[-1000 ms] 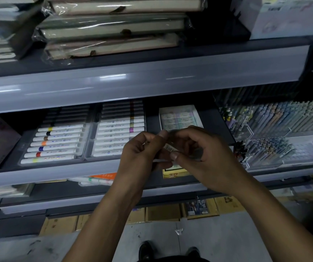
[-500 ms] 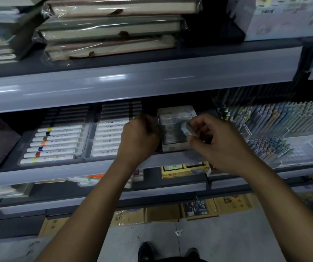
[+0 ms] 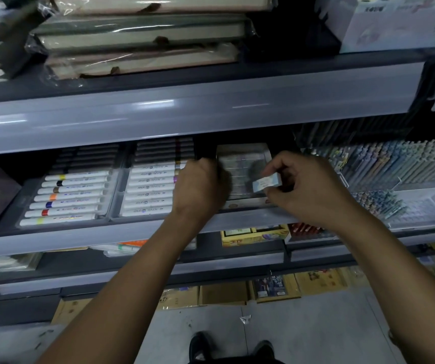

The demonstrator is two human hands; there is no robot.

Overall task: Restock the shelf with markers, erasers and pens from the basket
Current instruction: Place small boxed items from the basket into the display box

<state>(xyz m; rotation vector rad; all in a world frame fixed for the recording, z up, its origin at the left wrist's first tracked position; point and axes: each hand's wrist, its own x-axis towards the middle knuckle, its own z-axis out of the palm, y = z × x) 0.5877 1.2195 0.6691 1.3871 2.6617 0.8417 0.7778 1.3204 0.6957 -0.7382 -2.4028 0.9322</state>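
Note:
On the middle shelf stands an open box of erasers [image 3: 240,164], rows of wrapped erasers inside. My right hand [image 3: 308,190] pinches one small white eraser with a blue label [image 3: 266,182] just in front of the box's right side. Curled fingers of my left hand [image 3: 200,187] sit at the box's left edge, between it and the marker tray; what they hold is hidden. Two trays of white markers [image 3: 71,198] with coloured bands lie left of the box. The basket is out of view.
Racks of pens [image 3: 395,174] fill the shelf to the right. Wrapped notebooks [image 3: 142,40] are stacked on the shelf above. A grey shelf lip [image 3: 106,235] runs in front. Lower shelves hold yellow boxes [image 3: 253,235]; the floor and my shoes show below.
Both hands rose from in front of the shelf lip to the eraser box. They separated: the left went to the box's left edge, the right carries one eraser at its right side.

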